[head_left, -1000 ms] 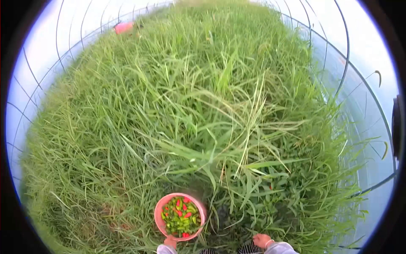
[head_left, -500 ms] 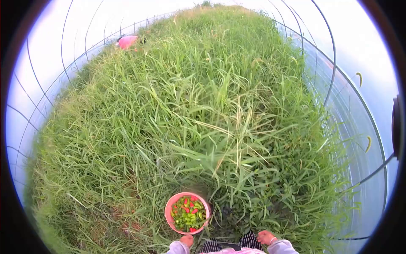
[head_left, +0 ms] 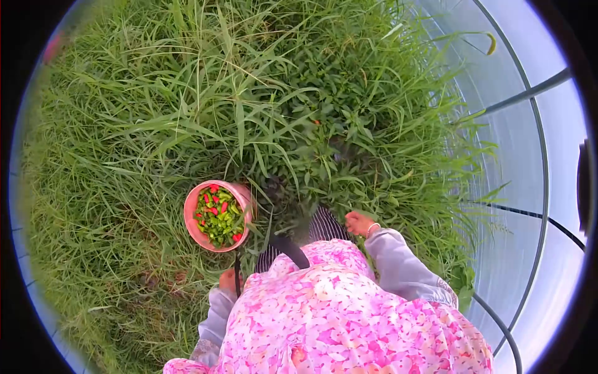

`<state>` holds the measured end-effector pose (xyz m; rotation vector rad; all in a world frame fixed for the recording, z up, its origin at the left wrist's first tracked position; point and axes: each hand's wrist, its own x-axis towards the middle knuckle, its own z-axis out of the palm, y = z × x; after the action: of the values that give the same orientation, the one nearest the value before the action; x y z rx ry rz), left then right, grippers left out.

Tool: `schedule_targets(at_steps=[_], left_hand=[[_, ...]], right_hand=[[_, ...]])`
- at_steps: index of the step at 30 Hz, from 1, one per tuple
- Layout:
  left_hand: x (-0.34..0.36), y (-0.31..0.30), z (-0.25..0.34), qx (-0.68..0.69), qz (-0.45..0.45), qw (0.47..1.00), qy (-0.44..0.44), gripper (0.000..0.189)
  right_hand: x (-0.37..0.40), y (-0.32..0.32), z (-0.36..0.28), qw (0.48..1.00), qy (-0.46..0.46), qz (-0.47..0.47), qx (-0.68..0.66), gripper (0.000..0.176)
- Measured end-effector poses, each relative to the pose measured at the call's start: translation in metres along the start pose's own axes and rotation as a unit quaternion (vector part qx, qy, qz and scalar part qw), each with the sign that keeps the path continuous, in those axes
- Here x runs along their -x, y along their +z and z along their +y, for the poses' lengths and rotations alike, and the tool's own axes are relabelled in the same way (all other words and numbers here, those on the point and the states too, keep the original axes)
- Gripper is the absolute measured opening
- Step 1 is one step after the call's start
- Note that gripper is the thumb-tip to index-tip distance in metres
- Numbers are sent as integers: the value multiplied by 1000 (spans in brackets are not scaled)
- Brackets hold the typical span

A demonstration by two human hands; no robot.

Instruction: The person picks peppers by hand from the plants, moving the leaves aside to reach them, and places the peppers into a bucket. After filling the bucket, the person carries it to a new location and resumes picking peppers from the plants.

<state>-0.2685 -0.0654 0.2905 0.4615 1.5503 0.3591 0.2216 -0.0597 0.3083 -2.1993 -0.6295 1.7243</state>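
A pink bucket (head_left: 192,232) stands in the grass, filled with green and red peppers (head_left: 218,214). My left hand (head_left: 228,282) hangs just below the bucket, apart from its rim, beside a dark strap (head_left: 237,268); its fingers are mostly hidden. Over the plants to the right, my right hand (head_left: 360,223) has its fingers curled in, with nothing visible in them and a light bracelet (head_left: 372,228) at the wrist. Between the hands are my striped trouser legs (head_left: 327,225) and the pink flowered garment (head_left: 336,299).
Tall grass (head_left: 137,112) surrounds me. Leafy dark green plants (head_left: 349,106) grow ahead, with a small red spot among them. On the right runs a clear plastic wall (head_left: 504,143) with curved metal hoops (head_left: 541,156).
My view has tilted down and turned right. The bucket now appears higher and further left, and more of my body shows. Both hands remain low beside my legs.
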Motion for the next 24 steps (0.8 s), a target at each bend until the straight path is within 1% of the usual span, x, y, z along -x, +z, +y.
schedule_targets(at_steps=[2,3,4,6,9,12,15,18,21,24], left_hand=[[9,3,13,-129,14,991,43,17],[10,5,16,-164,19,984,61,16],[10,6,20,-199,25,976,80,15],[-3,3,14,-215,32,970,109,15],[-16,4,15,-160,25,982,99,17],[-27,2,20,-159,6,984,80,17],[-17,7,36,-147,-2,988,47,16],[-11,1,37,-120,-27,991,55,17],[-9,-8,37,-127,-14,991,45,18],[-13,-16,31,-111,-8,993,41,20]], right_hand=[[-6,-4,14,995,7,-16,94,28],[2,-3,8,998,30,-2,63,29],[8,-3,4,999,24,4,34,30],[17,-3,-2,1000,13,17,-23,31],[26,-9,-19,999,8,6,30,34],[23,-10,-18,1000,14,9,-6,34],[25,-7,-17,1000,9,18,-20,34],[20,-2,-8,1000,6,17,-14,34],[21,2,-4,999,16,19,-32,33],[27,2,-8,1000,4,12,26,32]])
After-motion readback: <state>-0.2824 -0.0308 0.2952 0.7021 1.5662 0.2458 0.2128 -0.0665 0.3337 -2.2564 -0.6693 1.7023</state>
